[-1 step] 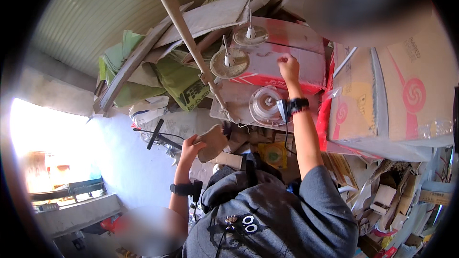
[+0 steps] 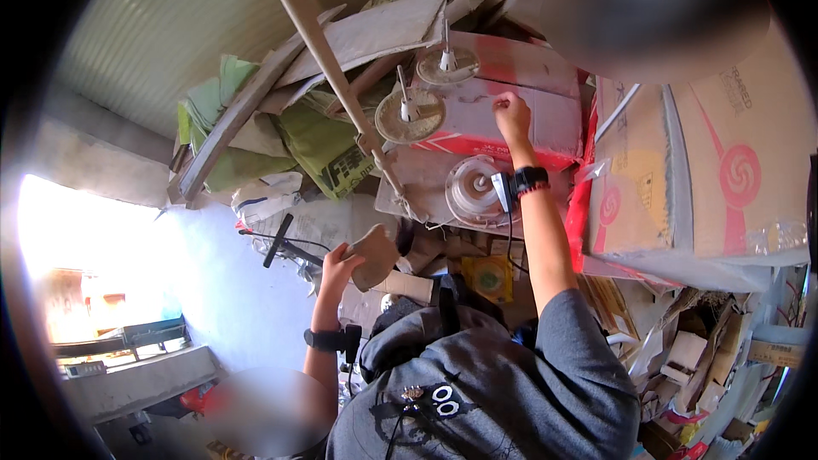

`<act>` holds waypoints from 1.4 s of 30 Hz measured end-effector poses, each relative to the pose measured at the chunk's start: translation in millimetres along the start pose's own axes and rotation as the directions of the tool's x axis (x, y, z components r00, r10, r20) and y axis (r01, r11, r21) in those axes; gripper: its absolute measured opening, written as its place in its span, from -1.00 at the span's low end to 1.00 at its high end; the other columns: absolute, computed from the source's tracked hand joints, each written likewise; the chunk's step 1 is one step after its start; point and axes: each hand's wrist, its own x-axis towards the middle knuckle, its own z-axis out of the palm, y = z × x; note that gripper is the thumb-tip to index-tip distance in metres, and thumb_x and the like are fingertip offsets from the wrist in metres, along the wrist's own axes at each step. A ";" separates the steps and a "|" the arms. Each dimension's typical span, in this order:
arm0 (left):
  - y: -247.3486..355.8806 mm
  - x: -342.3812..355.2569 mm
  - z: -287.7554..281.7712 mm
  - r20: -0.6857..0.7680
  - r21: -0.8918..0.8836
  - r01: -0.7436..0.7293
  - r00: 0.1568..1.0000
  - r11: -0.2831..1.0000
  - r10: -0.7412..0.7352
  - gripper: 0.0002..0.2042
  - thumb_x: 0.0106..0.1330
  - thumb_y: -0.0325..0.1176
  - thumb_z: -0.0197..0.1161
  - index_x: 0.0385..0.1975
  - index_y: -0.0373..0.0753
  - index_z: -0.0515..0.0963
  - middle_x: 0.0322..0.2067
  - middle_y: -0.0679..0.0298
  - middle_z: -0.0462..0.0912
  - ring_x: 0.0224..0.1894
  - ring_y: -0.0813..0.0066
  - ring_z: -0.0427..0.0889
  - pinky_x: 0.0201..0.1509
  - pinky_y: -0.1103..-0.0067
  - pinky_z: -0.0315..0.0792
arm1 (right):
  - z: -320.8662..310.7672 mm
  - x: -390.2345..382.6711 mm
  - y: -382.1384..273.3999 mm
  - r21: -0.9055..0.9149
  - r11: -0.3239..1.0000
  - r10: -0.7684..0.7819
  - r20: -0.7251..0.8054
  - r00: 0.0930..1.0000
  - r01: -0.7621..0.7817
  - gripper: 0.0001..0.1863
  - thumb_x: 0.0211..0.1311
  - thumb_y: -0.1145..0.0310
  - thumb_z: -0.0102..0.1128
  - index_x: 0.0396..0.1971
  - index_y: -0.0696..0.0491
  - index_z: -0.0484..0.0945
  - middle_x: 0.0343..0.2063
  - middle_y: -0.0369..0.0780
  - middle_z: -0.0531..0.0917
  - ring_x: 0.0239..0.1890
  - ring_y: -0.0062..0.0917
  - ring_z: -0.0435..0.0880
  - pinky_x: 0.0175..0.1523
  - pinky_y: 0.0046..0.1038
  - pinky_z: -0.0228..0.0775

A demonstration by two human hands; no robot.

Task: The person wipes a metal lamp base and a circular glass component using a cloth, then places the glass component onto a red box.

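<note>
My left hand [image 2: 339, 273] is closed on the edge of a flat grey-brown piece [image 2: 373, 259] with an uneven outline; whether it is cloth or cardboard I cannot tell. Up at the right, my right hand [image 2: 512, 117] is held with curled fingers in front of a red and pale cardboard box [image 2: 486, 111]; anything between the fingertips is too small to make out. Beside that hand are two round spool holders [image 2: 411, 117] with upright white pins. Below it, near my right wrist, sits a pale round reel-like object [image 2: 474, 191].
A pale pole [image 2: 315, 30] slants down before the spool holders. Green sacks [image 2: 319, 140] and boards are heaped behind it. Large brown cartons [image 2: 716, 145] stand at the right. A bicycle-like handlebar [image 2: 279, 240] juts out beyond my left hand.
</note>
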 end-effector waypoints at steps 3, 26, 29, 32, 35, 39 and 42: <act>-6.8 3.5 6.9 -0.182 0.121 -0.132 0.971 0.984 0.153 -0.81 -0.11 -0.47 0.16 -0.43 -0.27 0.43 -0.55 0.32 0.49 -0.49 0.60 0.44 -0.41 0.66 0.31 | 34.8 29.8 21.1 -0.053 0.998 -0.015 0.065 0.998 0.018 -0.86 -0.16 0.45 0.04 -0.50 0.00 0.51 -0.42 -0.15 0.59 -0.29 -0.25 0.55 -0.20 -0.29 0.37; 69.8 36.7 92.0 0.138 0.436 -0.332 0.943 0.837 0.303 -0.70 -0.10 -0.40 0.14 -0.27 -0.16 0.43 -0.45 0.09 0.58 -0.37 0.12 0.56 -0.27 0.42 0.42 | -22.5 -78.3 -9.1 0.039 0.996 -0.085 0.007 0.996 0.084 -0.93 -0.09 0.43 0.08 -0.55 0.07 0.42 -0.55 -0.13 0.52 -0.44 -0.24 0.52 -0.38 -0.30 0.33; 67.6 27.3 86.8 0.168 0.444 -0.326 0.945 0.834 0.280 -0.70 -0.10 -0.39 0.15 -0.27 -0.16 0.43 -0.42 0.09 0.58 -0.34 0.11 0.56 -0.26 0.42 0.42 | -67.3 -144.6 9.4 0.093 0.990 0.093 0.159 0.983 -0.108 -0.94 -0.08 0.45 0.08 -0.54 0.07 0.41 -0.57 -0.16 0.52 -0.45 -0.27 0.52 -0.39 -0.32 0.33; 46.3 26.9 82.4 0.164 0.466 -0.273 0.961 0.842 0.222 -0.70 -0.10 -0.39 0.15 -0.28 -0.16 0.43 -0.41 0.09 0.57 -0.32 0.12 0.55 -0.25 0.41 0.42 | -85.9 -210.8 49.0 -0.308 0.950 0.085 0.089 0.992 -0.054 -0.86 -0.10 0.44 0.11 -0.46 0.06 0.42 -0.49 -0.18 0.54 -0.40 -0.29 0.54 -0.37 -0.32 0.35; 30.3 23.4 80.8 0.147 0.472 -0.264 0.964 0.841 0.220 -0.71 -0.11 -0.39 0.15 -0.29 -0.16 0.43 -0.44 0.10 0.57 -0.34 0.11 0.55 -0.26 0.41 0.42 | -90.4 -258.6 70.9 -0.465 0.873 0.192 0.053 0.980 -0.146 -0.80 -0.08 0.42 0.09 -0.37 0.06 0.42 -0.43 -0.17 0.54 -0.34 -0.28 0.53 -0.33 -0.31 0.37; 21.4 23.9 77.5 0.174 0.479 -0.304 0.952 0.823 0.251 -0.67 -0.11 -0.48 0.13 -0.25 -0.21 0.40 -0.53 0.11 0.55 -0.43 0.23 0.56 -0.34 0.48 0.40 | -80.7 -249.7 76.8 -0.269 0.936 0.266 0.114 0.957 -0.229 -0.78 -0.05 0.42 0.11 -0.33 0.08 0.43 -0.42 -0.14 0.55 -0.34 -0.28 0.54 -0.30 -0.34 0.37; 22.1 23.2 75.3 0.135 0.461 -0.242 0.970 0.854 0.202 -0.59 -0.12 -0.40 0.15 -0.16 -0.10 0.33 -0.54 0.09 0.54 -0.40 0.11 0.55 -0.36 0.38 0.39 | -63.6 -221.2 72.6 0.019 0.985 0.172 0.015 0.985 -0.173 -0.78 -0.02 0.48 0.08 -0.30 0.14 0.41 -0.45 -0.10 0.54 -0.40 -0.31 0.54 -0.33 -0.37 0.35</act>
